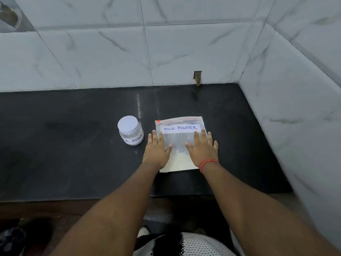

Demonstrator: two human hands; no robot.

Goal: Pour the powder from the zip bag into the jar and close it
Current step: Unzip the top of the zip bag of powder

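From the head camera, the zip bag (180, 145), labelled MILK POWDER and with white powder (180, 161) gathered at its near end, lies flat on the black counter (73, 145). The left hand (156, 150) and right hand (202, 149) rest on it palms down, fingers spread, gripping nothing. The lidded jar (130, 130) stands upright just left of the bag.
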